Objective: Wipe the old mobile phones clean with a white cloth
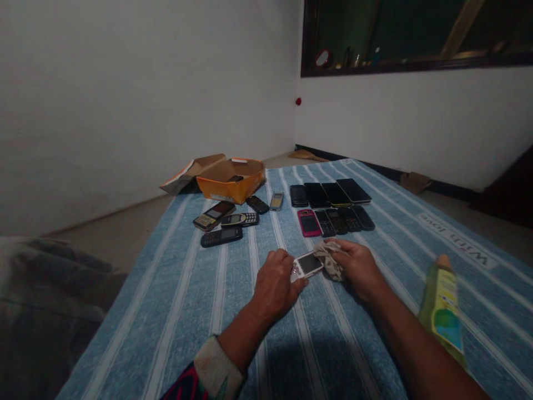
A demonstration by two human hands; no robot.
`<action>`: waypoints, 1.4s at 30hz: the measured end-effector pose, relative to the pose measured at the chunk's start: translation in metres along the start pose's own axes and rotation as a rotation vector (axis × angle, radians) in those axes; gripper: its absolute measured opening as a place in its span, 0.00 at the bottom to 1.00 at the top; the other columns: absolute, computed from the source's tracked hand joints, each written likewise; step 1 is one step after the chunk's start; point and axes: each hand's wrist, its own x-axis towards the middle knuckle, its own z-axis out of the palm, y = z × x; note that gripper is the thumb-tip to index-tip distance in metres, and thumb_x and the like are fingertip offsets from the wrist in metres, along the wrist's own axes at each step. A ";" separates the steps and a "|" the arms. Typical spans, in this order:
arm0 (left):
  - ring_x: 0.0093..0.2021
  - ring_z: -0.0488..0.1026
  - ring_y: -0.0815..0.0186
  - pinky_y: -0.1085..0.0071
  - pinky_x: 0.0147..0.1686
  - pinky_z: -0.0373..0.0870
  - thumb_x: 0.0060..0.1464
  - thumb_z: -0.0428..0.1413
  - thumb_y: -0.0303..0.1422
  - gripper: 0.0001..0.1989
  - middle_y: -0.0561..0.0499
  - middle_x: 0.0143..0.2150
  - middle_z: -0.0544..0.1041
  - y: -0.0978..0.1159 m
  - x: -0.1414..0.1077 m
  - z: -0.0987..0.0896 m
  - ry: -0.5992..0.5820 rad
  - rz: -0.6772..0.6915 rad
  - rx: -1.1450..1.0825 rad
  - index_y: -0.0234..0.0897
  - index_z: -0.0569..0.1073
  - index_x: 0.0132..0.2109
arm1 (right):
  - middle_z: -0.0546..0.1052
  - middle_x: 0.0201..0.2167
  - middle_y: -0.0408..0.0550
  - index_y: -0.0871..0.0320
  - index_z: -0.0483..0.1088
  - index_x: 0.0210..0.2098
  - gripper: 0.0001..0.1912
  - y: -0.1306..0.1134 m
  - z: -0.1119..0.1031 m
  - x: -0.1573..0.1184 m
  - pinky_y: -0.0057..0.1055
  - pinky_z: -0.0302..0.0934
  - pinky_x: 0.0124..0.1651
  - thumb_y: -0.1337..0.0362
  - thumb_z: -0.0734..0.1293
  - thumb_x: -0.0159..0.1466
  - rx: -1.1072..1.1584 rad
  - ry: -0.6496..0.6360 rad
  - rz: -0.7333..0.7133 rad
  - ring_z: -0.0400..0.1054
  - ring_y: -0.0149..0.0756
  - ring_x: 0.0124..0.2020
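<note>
A white mobile phone (308,264) with a dark screen is gripped at its left end by my left hand (275,283). My right hand (358,265) is closed on a crumpled beige cloth (331,260), which touches the phone's right end and covers part of it. Just beyond my hands lies a pink phone (308,223), beside a row of several dark keypad phones (338,221). Behind them is a row of black smartphones (335,194). Loose keypad phones, among them a black one (221,237), lie farther left.
An orange cardboard box (239,186) with its flap open stands at the far left, a dark item inside. A bottle with a yellow-green label (444,311) lies to my right. Everything rests on a blue striped cloth (183,316); walls and a window (416,33) rise behind.
</note>
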 end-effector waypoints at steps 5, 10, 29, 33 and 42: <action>0.44 0.66 0.58 0.63 0.43 0.67 0.50 0.62 0.35 0.10 0.48 0.40 0.70 0.001 0.000 0.000 0.001 0.002 -0.002 0.37 0.71 0.36 | 0.76 0.35 0.48 0.57 0.77 0.43 0.17 0.004 0.012 -0.003 0.33 0.61 0.43 0.74 0.61 0.60 -0.650 -0.095 -0.497 0.69 0.38 0.39; 0.44 0.66 0.58 0.62 0.43 0.67 0.50 0.62 0.35 0.09 0.48 0.41 0.70 0.001 0.000 0.000 -0.002 -0.008 -0.013 0.38 0.71 0.36 | 0.71 0.32 0.48 0.57 0.76 0.39 0.14 0.006 0.021 -0.009 0.31 0.56 0.39 0.76 0.61 0.62 -1.188 -0.203 -0.638 0.63 0.38 0.37; 0.43 0.66 0.59 0.63 0.42 0.66 0.50 0.61 0.34 0.08 0.47 0.40 0.71 0.002 0.001 -0.001 0.007 -0.017 -0.022 0.37 0.71 0.35 | 0.72 0.34 0.51 0.60 0.73 0.32 0.08 0.001 0.038 -0.012 0.34 0.52 0.38 0.75 0.64 0.63 -1.463 -0.188 -0.638 0.61 0.42 0.39; 0.42 0.66 0.58 0.63 0.41 0.66 0.50 0.60 0.33 0.06 0.48 0.39 0.70 0.003 0.001 -0.001 0.003 -0.035 -0.017 0.38 0.70 0.32 | 0.72 0.33 0.51 0.60 0.73 0.31 0.08 0.002 0.042 -0.013 0.34 0.52 0.38 0.75 0.64 0.63 -1.422 -0.210 -0.660 0.60 0.42 0.39; 0.41 0.67 0.58 0.64 0.40 0.67 0.52 0.57 0.32 0.04 0.48 0.36 0.70 0.000 0.001 0.003 0.052 0.013 0.006 0.38 0.69 0.31 | 0.72 0.34 0.50 0.60 0.74 0.34 0.09 0.004 0.048 -0.016 0.34 0.53 0.40 0.74 0.63 0.65 -1.392 -0.265 -0.708 0.60 0.41 0.39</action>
